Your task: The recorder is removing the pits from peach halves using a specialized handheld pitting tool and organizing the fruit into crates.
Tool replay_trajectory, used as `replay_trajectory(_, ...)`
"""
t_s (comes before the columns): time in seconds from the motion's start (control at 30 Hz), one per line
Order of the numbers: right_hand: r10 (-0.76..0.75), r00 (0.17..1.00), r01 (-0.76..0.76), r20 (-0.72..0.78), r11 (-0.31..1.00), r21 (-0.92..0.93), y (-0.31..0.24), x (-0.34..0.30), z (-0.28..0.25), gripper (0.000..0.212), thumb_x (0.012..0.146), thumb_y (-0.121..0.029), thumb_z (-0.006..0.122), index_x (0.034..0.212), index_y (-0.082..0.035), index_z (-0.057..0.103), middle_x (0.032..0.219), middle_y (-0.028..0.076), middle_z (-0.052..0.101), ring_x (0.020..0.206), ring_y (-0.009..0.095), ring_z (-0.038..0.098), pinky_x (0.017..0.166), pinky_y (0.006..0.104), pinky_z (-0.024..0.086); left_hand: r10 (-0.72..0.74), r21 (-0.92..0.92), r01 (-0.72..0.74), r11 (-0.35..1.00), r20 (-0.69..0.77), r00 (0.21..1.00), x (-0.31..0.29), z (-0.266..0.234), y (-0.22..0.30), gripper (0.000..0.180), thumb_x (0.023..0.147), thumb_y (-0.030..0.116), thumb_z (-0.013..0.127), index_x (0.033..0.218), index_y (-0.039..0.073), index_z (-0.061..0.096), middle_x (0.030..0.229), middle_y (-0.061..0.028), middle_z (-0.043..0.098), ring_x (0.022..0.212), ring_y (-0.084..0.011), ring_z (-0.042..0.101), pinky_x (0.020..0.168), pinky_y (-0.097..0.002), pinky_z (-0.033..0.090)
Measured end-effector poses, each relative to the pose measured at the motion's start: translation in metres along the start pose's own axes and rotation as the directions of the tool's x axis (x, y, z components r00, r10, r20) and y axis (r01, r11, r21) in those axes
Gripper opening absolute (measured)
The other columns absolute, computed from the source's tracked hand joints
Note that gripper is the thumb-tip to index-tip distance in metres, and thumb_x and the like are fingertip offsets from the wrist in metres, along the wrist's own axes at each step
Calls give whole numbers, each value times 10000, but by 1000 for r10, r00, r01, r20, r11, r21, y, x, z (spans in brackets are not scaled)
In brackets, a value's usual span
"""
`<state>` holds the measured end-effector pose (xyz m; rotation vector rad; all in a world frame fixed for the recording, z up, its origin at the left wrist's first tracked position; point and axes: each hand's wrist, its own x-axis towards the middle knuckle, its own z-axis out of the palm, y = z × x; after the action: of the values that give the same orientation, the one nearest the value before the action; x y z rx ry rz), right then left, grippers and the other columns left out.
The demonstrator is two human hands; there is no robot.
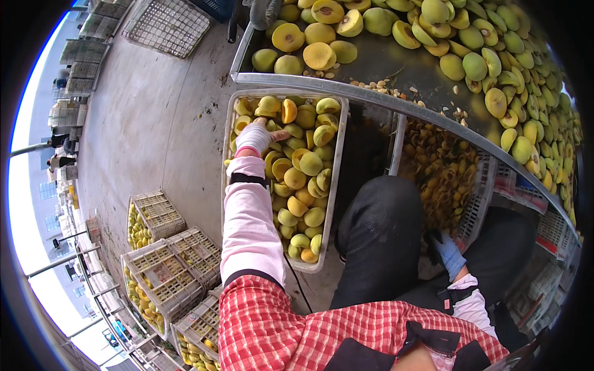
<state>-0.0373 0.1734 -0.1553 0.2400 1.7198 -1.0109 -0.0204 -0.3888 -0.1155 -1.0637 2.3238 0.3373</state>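
My left hand (pixel 257 137), wrapped in whitish cloth with bare fingertips, reaches into a white plastic crate (pixel 337 185) full of halved yellow-green peaches (pixel 297 179). Its thumb stands apart from the fingers, which lie over the peach halves near the crate's far left part. Down between my knees is my right hand (pixel 450 252) in a blue glove. Its fingers look curled beside something dark that I cannot make out. Near it, below the metal table, a crate holds many brownish-yellow peach pieces (pixel 442 167).
A metal-edged table (pixel 383 102) heaped with peaches and loose pits curves around the far right. Several stacked crates (pixel 164 272) of fruit stand at the lower left. On the concrete floor (pixel 161 123) lies another white crate (pixel 167 28), far left.
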Motion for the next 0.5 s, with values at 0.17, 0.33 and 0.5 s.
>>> replay_trajectory(0.17, -342, 936, 351, 79, 912, -213, 50, 28, -17, 251, 943, -317, 518, 1046, -94, 568, 667, 43, 577, 457, 142, 512, 403, 287, 403, 13, -24, -39, 999, -657, 754, 46, 11, 5, 749, 856, 576, 531, 1391, 72, 389, 1367, -167, 467, 1256, -327, 441, 1021, -424, 381)
replay_trajectory(0.33, 154, 988, -153, 20, 987, -59, 0, 7, -2, 251, 935, -239, 544, 1140, -97, 573, 818, 56, 618, 650, 140, 604, 532, 284, 475, -76, -180, -74, 981, -704, 706, 56, 78, 17, 698, 886, 496, 523, 1411, 73, 345, 1414, -152, 410, 1282, -337, 400, 1063, -437, 319)
replay_trajectory(0.5, -196, 980, 200, 39, 956, -213, 95, 51, -37, 253, 929, -220, 555, 1158, -113, 567, 881, 49, 622, 712, 159, 613, 576, 275, 483, 195, 98, -232, 968, -874, 444, 49, 93, 22, 741, 872, 489, 537, 1409, 33, 308, 1392, -181, 399, 1260, -358, 403, 1049, -451, 323)
